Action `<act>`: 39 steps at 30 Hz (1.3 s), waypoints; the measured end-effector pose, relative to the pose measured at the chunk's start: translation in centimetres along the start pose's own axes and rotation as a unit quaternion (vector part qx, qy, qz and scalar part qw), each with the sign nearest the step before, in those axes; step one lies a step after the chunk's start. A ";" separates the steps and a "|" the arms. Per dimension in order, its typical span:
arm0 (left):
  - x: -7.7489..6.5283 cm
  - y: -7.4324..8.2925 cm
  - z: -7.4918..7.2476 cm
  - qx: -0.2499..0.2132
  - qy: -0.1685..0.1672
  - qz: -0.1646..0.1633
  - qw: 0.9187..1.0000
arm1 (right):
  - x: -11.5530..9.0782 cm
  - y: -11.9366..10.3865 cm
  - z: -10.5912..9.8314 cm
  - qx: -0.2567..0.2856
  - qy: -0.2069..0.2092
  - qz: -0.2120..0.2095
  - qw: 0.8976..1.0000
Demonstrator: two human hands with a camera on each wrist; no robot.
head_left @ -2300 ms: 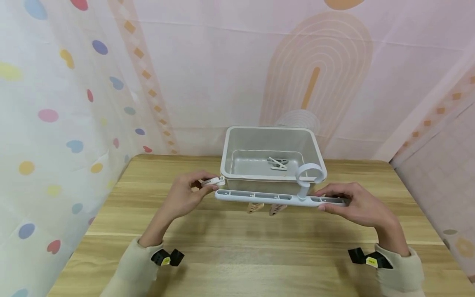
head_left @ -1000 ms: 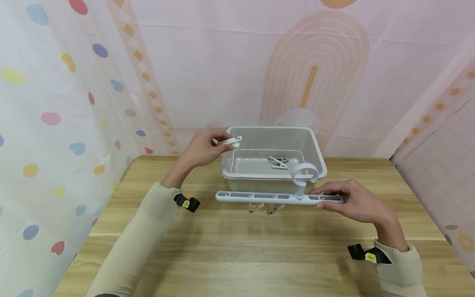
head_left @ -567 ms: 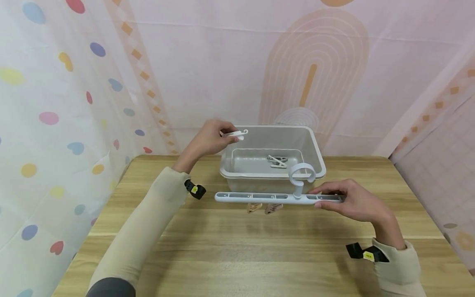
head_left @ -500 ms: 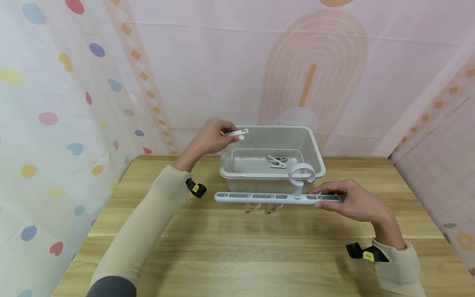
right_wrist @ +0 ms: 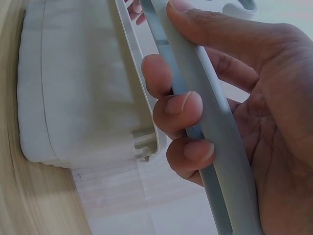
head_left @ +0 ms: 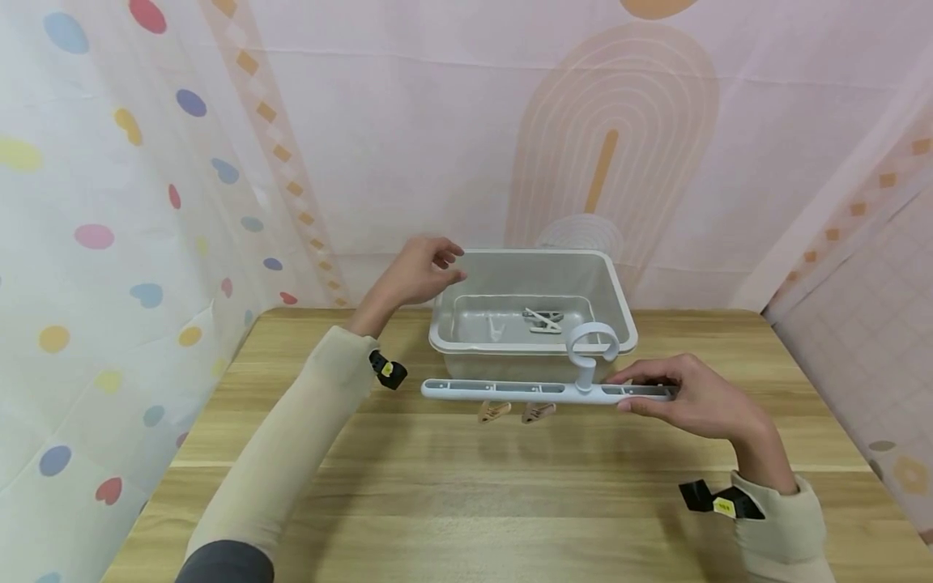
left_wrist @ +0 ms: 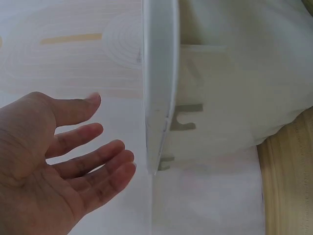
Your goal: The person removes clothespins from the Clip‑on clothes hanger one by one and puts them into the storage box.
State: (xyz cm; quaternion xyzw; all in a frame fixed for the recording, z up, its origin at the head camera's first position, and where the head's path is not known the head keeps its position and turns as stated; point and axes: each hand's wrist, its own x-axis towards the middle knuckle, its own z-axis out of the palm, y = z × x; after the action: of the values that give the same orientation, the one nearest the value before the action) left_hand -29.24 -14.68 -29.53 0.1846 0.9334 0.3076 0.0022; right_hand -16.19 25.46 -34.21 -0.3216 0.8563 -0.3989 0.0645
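Main risk: the right hand (head_left: 696, 397) grips the light bar (head_left: 525, 397) at its right end only, so the unsupported left length could dip or twist. That could shake loose the orange-tan clip (head_left: 495, 413) and the pinkish clip (head_left: 539, 414) showing below it; their attachment is hidden. The bar's hook (head_left: 583, 330) overlaps the bin's near rim in the head view; contact, cannot tell. If close, it might snag. Overlapping clips in the clip pile (head_left: 546, 321) could come up tangled.

Right fingers curl round the bar, thumb pressing the opposite side. Left hand (head_left: 423, 271) holds nothing: fingers loosely bent, thumb apart, by the bin's far left corner. Bar is on the near side of the bin (head_left: 510, 364), over the table (head_left: 474, 518).

Count: one bar, one hook, one bin, one table, two hands. Clips: two below the bar, one white clip (head_left: 493, 330) left in the bin, pile of apparently two to its right, exact number unclear.
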 end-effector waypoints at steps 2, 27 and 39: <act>-0.4 -0.2 -0.1 -0.004 -0.001 -0.002 1.000 | 0.0 0.0 0.0 0.000 -0.001 -0.001 1.000; -5.9 -0.3 0.9 -0.078 0.023 0.009 0.997 | -0.4 -0.3 -0.3 -0.020 0.013 0.009 1.000; -8.8 -0.1 1.8 -0.140 0.057 0.022 0.988 | -0.6 -0.2 -0.4 -0.024 0.016 0.011 1.000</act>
State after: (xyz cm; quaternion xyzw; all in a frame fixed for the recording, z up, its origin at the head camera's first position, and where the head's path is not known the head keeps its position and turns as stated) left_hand -20.83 -16.79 -31.97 0.1847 0.8758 0.4448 -0.0322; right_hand -15.78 25.97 -33.82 -0.3075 0.8701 -0.3823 0.0472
